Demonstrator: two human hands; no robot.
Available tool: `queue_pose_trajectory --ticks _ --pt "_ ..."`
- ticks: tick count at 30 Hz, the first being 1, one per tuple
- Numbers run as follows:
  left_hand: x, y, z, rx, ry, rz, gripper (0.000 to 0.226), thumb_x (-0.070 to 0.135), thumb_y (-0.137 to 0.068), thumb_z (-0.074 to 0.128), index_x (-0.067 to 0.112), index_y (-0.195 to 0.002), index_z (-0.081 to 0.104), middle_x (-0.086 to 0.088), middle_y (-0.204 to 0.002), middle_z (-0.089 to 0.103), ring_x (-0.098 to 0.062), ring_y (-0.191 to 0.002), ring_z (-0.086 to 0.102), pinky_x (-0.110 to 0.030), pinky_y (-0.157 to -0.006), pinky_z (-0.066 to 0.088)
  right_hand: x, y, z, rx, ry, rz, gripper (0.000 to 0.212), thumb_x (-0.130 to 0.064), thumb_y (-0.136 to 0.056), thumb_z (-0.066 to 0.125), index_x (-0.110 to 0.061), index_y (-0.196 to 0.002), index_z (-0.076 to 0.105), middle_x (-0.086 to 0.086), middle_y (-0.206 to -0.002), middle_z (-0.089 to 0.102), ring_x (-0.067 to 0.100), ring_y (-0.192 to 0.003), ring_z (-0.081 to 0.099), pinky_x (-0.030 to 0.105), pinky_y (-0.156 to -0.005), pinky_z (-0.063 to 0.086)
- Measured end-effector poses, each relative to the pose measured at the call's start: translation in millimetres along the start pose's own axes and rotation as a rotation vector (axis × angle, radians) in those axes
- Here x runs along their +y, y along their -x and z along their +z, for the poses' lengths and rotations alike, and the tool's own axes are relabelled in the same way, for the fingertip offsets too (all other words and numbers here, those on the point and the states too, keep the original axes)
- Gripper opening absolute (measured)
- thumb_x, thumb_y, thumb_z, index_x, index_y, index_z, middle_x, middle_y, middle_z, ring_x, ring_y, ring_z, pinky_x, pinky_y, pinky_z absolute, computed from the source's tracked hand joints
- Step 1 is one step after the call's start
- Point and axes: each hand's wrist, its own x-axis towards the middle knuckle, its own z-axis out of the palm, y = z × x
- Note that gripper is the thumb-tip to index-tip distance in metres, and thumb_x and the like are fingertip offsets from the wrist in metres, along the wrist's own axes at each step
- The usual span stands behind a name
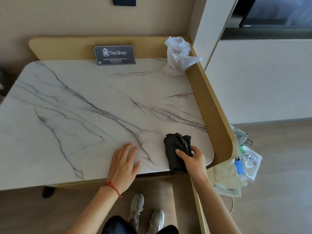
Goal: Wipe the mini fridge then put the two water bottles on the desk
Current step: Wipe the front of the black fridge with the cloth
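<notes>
A white marble desk top (84, 107) with dark veins fills the middle of the head view. A bunched dark cloth (177, 149) lies at its front right corner, hanging slightly over the front edge. My right hand (194, 159) grips the cloth, thumb on top. My left hand (123, 162) rests flat on the marble near the front edge, fingers straight, a red string on the wrist. No mini fridge and no water bottles are in view.
A dark "The Shop" card (114, 55) leans against the wooden back rim (64, 48). A crumpled white plastic bag (179, 56) sits in the back right corner. Bags and packaging (236, 166) lie on the floor to the right. My shoes (145, 215) stand below the desk edge.
</notes>
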Motion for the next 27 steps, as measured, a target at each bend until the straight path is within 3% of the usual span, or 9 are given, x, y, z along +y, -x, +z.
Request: queue_pose_trajectory --ticks 5,11,16,21,27 --pt "-5 35 -3 0.020 0.048 -0.055 0.064 0.046 -0.094 0.019 0.000 -0.119 0.056 -0.023 -0.121 0.058 -0.039 -0.114 0.055 -0.051 -0.093 0.043 11 25 3 -0.032 -0.076 0.008 0.030 -0.022 -0.078 0.071 -0.020 -0.102 0.053 -0.009 -0.084 0.061 0.003 -0.062 0.065 0.013 -0.046 0.048" --pt "-19 63 -11 0.056 0.083 -0.067 0.072 0.050 -0.094 0.012 -0.001 -0.118 0.056 -0.025 -0.122 0.058 -0.040 -0.115 0.053 -0.053 -0.093 0.044 23 59 16 0.018 -0.105 -0.037 0.028 -0.021 -0.077 0.072 -0.016 -0.101 0.060 -0.003 -0.087 0.067 0.012 -0.076 0.065 0.018 -0.054 0.053" --pt "-46 89 -15 0.087 0.065 -0.006 0.055 0.039 -0.089 0.034 -0.001 -0.118 0.057 -0.024 -0.123 0.057 -0.040 -0.116 0.053 -0.054 -0.092 0.046 32 94 35 0.031 -0.155 -0.080 0.016 -0.020 -0.076 0.073 -0.021 -0.088 0.064 0.002 -0.085 0.070 0.010 -0.069 0.067 0.021 -0.053 0.054" --pt "-91 123 -13 0.145 0.020 0.106 0.045 0.024 -0.082 0.064 -0.001 -0.118 0.057 -0.026 -0.122 0.057 -0.041 -0.115 0.053 -0.056 -0.092 0.046 54 140 73 0.062 -0.169 -0.063 0.025 -0.022 -0.077 0.072 -0.013 -0.099 0.062 0.006 -0.091 0.068 0.015 -0.075 0.066 0.015 -0.048 0.049" --pt "-137 161 -3 0.131 0.014 0.176 0.049 0.021 -0.078 0.069 -0.001 -0.121 0.055 -0.023 -0.126 0.056 -0.039 -0.119 0.052 -0.055 -0.096 0.043 89 190 112 0.089 -0.184 -0.050 0.022 -0.022 -0.077 0.072 -0.017 -0.095 0.062 0.004 -0.089 0.069 0.010 -0.070 0.068 0.016 -0.050 0.050"
